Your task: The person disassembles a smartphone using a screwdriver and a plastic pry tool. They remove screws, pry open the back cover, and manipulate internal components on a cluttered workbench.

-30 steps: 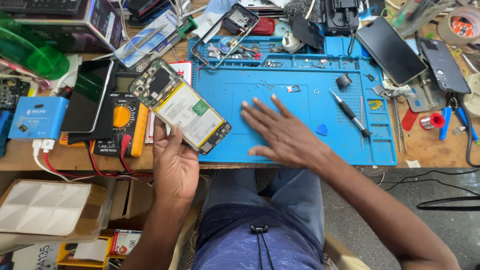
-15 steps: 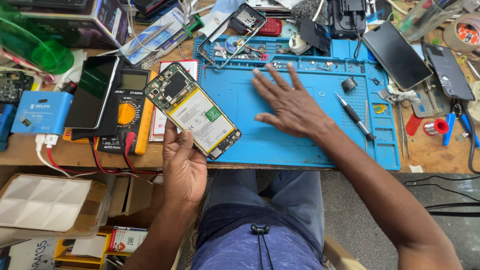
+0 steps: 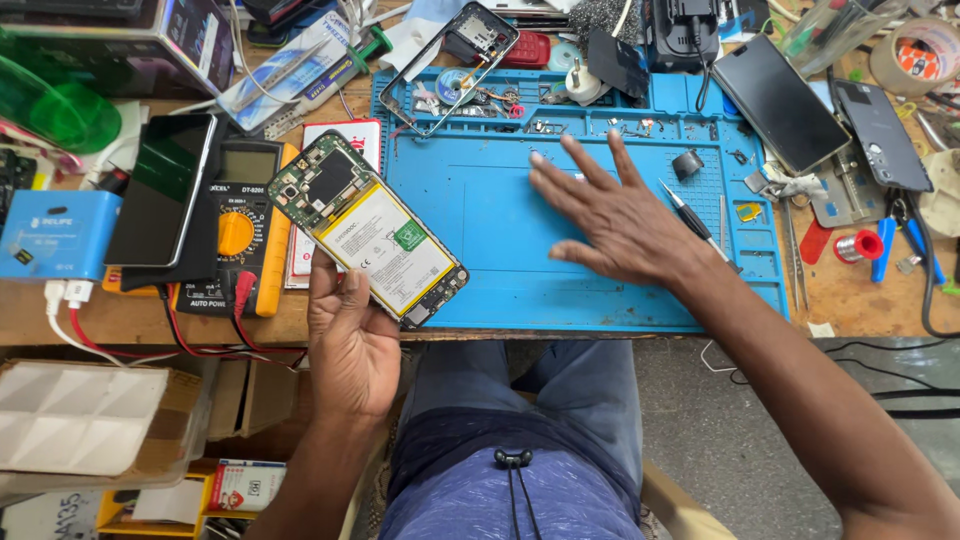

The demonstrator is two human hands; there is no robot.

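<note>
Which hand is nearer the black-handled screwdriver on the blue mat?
Right. The right hand lies spread on the mat right beside the screwdriver; the left hand holds the opened phone off the mat's left edge.

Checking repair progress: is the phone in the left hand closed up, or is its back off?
Back off. The phone in the left hand shows its bare battery and green circuit board, with no cover over them.
</note>
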